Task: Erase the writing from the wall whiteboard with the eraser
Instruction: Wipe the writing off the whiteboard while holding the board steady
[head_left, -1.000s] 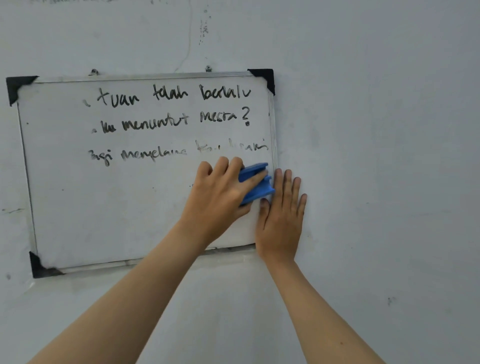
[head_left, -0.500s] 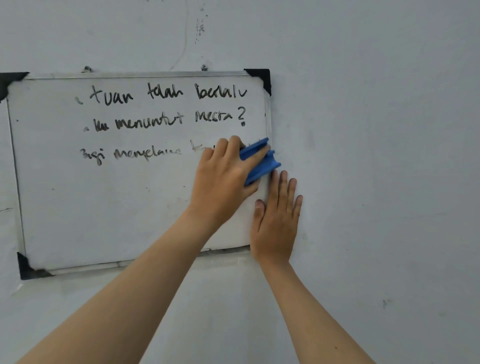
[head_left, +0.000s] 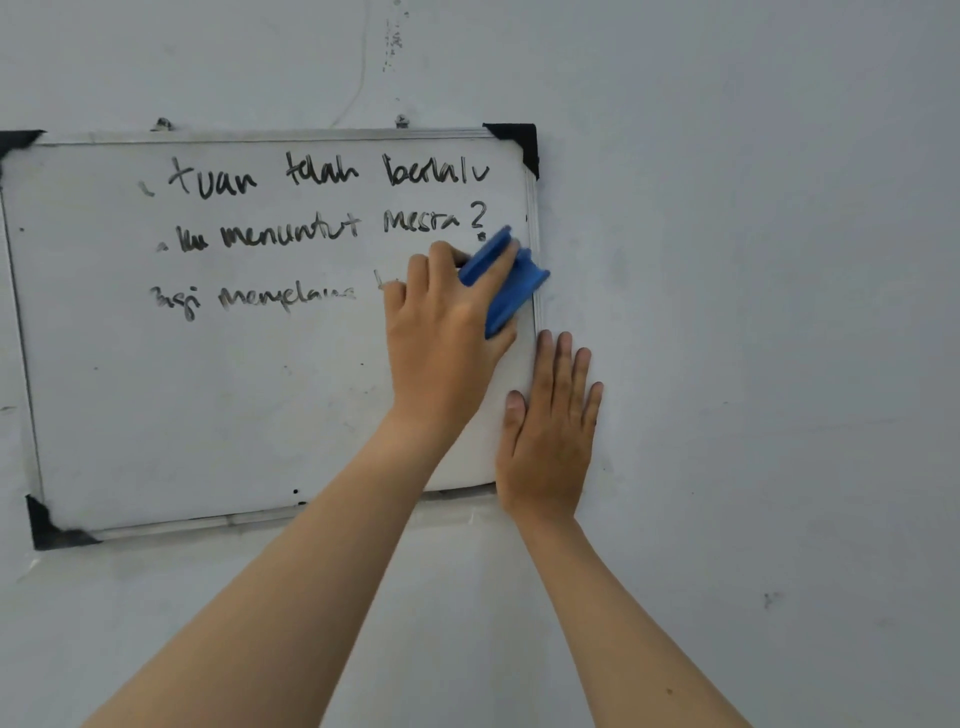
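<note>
A small framed whiteboard (head_left: 156, 415) with black corner caps hangs on the wall. Three lines of black handwriting (head_left: 322, 228) fill its upper half; the right end of the third line is wiped away. My left hand (head_left: 447, 338) presses a blue eraser (head_left: 506, 283) against the board's right edge, just below the question mark. My right hand (head_left: 550, 431) lies flat, fingers apart, over the board's lower right corner and the wall beside it.
The pale grey wall (head_left: 753, 312) surrounds the board, with a thin crack (head_left: 363, 62) above it and two small hooks (head_left: 401, 122) at the top frame. A small dark mark (head_left: 771, 598) sits low on the right.
My left hand has slid the eraser upward along the board's right side, wiping out the last words of the third line. My right hand has stayed flat at the lower right corner.
</note>
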